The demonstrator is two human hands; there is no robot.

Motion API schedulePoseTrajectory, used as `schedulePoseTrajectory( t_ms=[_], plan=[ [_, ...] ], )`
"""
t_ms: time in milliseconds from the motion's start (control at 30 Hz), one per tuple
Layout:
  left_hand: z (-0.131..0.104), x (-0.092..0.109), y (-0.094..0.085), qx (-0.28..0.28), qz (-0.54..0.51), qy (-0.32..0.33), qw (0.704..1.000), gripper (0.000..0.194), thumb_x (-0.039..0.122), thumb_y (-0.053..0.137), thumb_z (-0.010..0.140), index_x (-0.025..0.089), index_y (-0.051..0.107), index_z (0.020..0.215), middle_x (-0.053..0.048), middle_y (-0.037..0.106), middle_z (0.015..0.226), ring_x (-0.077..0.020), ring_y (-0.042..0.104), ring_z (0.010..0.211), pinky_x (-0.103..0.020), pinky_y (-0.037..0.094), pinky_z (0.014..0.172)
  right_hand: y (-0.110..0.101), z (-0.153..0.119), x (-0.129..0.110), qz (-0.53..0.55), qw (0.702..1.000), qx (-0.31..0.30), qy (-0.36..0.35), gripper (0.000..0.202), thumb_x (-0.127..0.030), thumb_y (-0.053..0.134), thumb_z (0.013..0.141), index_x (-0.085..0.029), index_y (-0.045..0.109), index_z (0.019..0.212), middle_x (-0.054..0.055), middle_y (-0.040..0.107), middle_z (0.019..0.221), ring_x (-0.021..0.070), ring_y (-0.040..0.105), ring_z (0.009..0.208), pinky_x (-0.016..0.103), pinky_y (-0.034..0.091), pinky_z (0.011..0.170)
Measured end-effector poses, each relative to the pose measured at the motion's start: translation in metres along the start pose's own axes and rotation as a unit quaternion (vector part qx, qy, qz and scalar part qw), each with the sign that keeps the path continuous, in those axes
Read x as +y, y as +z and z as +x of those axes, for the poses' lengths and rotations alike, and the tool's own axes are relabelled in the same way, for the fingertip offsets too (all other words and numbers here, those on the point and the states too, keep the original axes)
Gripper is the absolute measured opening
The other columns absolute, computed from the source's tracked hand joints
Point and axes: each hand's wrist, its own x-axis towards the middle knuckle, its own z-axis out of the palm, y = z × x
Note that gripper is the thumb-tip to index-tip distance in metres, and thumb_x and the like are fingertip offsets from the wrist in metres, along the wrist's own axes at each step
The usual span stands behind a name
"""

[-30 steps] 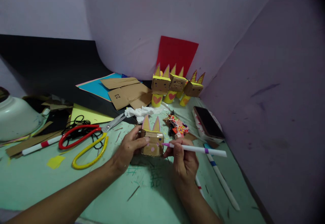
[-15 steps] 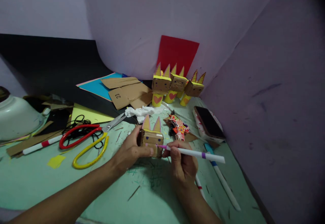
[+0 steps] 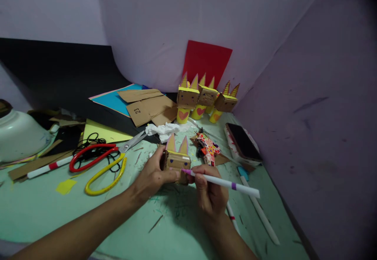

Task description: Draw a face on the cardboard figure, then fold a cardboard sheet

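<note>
Two bare forearms reach forward from the lower edge. The left hand point(image 3: 154, 175) is curled, its thumb pointing toward the right hand point(image 3: 210, 189), which sits close beside it with fingers bent in a pinch.

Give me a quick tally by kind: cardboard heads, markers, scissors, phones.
Cardboard heads: 4 visible, one in the left hand; more may be hidden behind the standing ones
Markers: 4, one in the right hand
Scissors: 1
Phone: 1
Total: 10 visible
</note>
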Motion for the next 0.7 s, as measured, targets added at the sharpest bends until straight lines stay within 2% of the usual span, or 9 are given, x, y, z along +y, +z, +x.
schedulePoseTrajectory(
  t_ms=[200,400,700],
  plan=[
    [-0.0004,-0.005,-0.0007,0.047,0.017,0.008,0.999,0.056,0.018,0.068,0.059,0.018,0.051,0.113,-0.002,0.068,0.098,-0.0205,0.06,0.087,-0.029,0.048,0.074,-0.0014,0.0017,-0.0021,-0.01,0.999,-0.032,0.003,0.011,-0.015,0.048,0.091,-0.021,0.057,0.091,0.0,0.059,0.071,0.0145,0.057,0.062,0.025,0.045,0.055],
    [-0.001,-0.0013,0.0001,0.071,0.056,0.028,0.996,0.055,0.022,0.069,0.059,0.018,0.05,0.11,-0.002,0.065,0.096,-0.0205,0.058,0.086,-0.03,0.047,0.074,-0.0018,0.0024,-0.0036,-0.011,1.0,-0.014,-0.007,0.012,-0.012,0.049,0.09,-0.022,0.056,0.091,-0.001,0.058,0.07,0.0137,0.057,0.06,0.024,0.044,0.053],
    [-0.0021,0.0004,0.0013,0.057,0.052,0.029,0.997,0.054,0.023,0.071,0.057,0.017,0.049,0.107,-0.002,0.066,0.093,-0.0221,0.06,0.087,-0.029,0.048,0.072,-0.0012,0.0031,-0.004,-0.026,0.999,-0.034,-0.013,0.013,-0.013,0.049,0.09,-0.021,0.059,0.092,0.001,0.061,0.072,0.0142,0.059,0.062,0.025,0.046,0.055]
  ],
)
